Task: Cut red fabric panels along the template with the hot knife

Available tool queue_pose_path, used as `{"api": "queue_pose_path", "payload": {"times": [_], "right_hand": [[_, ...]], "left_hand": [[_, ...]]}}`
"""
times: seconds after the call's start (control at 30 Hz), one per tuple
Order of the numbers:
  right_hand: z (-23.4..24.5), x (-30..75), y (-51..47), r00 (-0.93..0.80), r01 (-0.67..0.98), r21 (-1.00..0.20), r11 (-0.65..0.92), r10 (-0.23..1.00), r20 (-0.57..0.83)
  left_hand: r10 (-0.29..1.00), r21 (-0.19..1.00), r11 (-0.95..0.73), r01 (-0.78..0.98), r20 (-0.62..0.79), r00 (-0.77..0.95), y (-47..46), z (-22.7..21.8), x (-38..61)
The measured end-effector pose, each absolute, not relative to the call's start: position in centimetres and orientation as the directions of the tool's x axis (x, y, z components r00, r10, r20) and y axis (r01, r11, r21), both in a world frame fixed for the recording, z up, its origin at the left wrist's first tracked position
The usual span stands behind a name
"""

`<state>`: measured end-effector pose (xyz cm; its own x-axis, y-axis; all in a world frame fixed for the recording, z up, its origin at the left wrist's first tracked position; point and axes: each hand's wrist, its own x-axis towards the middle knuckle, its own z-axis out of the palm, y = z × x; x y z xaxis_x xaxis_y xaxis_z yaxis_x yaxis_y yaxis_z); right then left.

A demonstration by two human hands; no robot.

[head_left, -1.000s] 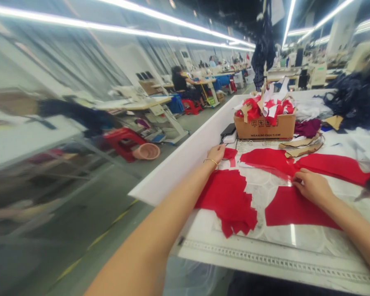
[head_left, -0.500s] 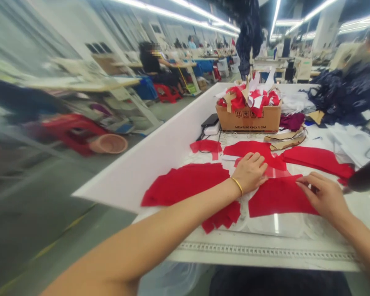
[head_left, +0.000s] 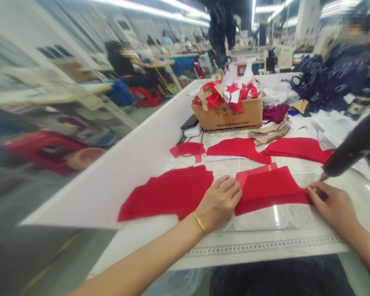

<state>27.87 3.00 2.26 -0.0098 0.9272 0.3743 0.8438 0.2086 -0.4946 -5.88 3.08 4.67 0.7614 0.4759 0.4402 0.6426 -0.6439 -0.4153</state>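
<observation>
Table (head_left: 265, 247): cardboard box (head_left: 227, 117) w/ red fabric scraps (head_left: 228, 92).

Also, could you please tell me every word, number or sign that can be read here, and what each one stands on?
"MEAS:30X30X5 CM" (digits slightly blurred): printed on the front of the cardboard box.
Small printed symbols above it on the box: too small to read.
Other text in view: too small or blurred to read.

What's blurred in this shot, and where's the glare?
In the head view, the left edge smears, blurring the red plastic stool; the white overhead strip lights flare; a white streak glares on the glossy clear sheet; the red fabric panel looks fairly sharp.
</observation>
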Motion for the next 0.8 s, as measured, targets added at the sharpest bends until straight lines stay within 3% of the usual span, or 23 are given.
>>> {"api": "queue_pose_path", "payload": {"times": [0.37, 0.6, 0.8], "right_hand": [[2.3, 30.0, 1.6, 0.163, 0.85, -0.527, 0.011, 0.945, 0.282], [2.2, 30.1, 0.4, 0.155, 0.837, -0.545, 0.04, 0.939, 0.307], [2.2, 31.4, 0.3, 0.181, 0.841, -0.532, 0.093, 0.879, 0.44]], "left_hand": [[0.461, -0.354, -0.678, 0.644, 0.478, 0.748, 1.4, 3.9, -3.4], [0.492, -0.347, -0.652, 0.674, 0.483, 0.724, 1.1, 3.8, -3.2], [0.538, -0.264, -0.649, 0.713, 0.504, 0.676, 0.0, 3.6, -2.0]]}}
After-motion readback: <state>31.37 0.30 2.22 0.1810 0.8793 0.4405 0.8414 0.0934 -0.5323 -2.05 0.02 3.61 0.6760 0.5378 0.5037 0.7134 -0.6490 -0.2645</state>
